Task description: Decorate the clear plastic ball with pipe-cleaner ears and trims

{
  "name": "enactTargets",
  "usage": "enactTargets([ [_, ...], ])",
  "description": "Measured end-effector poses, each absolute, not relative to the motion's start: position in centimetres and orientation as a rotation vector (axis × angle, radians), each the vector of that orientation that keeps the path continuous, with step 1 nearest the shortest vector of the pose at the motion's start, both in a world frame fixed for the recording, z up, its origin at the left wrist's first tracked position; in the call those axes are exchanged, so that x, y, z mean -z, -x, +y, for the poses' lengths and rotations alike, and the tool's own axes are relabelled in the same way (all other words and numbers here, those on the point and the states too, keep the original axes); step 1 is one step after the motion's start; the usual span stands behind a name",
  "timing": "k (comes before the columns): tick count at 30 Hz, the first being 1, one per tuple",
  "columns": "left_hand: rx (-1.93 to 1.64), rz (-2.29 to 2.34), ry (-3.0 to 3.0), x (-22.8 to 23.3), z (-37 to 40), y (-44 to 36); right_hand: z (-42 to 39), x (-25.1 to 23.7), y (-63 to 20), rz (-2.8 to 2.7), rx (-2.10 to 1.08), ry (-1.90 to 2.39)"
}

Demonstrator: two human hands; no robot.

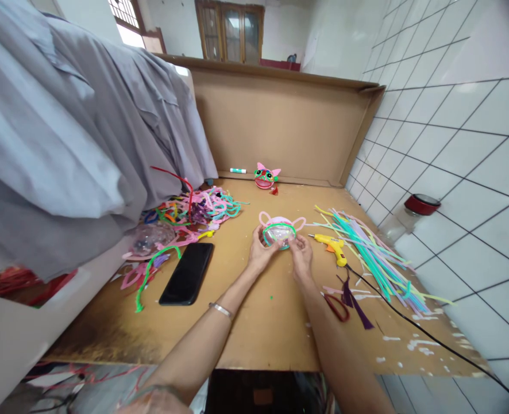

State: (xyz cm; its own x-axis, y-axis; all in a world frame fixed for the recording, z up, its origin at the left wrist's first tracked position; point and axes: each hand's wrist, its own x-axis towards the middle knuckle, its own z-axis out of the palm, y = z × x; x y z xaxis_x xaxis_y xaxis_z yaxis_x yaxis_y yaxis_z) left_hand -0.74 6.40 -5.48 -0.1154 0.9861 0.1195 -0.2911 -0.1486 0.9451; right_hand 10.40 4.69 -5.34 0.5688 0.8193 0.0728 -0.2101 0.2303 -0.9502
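Note:
Between my two hands is a clear plastic half-shell (276, 234) ringed with green pipe cleaner, with pink pipe cleaner loops standing out like ears on both sides. My left hand (262, 250) grips its left edge, thumb laid across the lower front. On the opposite edge, the fingers of my right hand (300, 252) pinch the lower right rim. Just right of that hand lies a yellow hot glue gun (331, 246), its nozzle pointing left. A black phone (187, 273) rests to the left of my left forearm.
A tangle of coloured pipe cleaners (203, 206) and a clear plastic shell (151, 238) lie left. Straight pipe cleaners (370, 253), red-handled scissors (337, 307) and a purple tassel (357, 305) lie right. A decorated animal head (265, 176) and glue stick (238, 171) stand by the cardboard wall (276, 121).

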Motion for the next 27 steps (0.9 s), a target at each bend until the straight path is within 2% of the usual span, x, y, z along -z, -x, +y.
enactTargets([
  [27, -1.513, 0.910, -1.016, 4.4, 6.2, 0.6, 4.4, 4.5, -10.3, -0.739, -0.857, 1.104],
])
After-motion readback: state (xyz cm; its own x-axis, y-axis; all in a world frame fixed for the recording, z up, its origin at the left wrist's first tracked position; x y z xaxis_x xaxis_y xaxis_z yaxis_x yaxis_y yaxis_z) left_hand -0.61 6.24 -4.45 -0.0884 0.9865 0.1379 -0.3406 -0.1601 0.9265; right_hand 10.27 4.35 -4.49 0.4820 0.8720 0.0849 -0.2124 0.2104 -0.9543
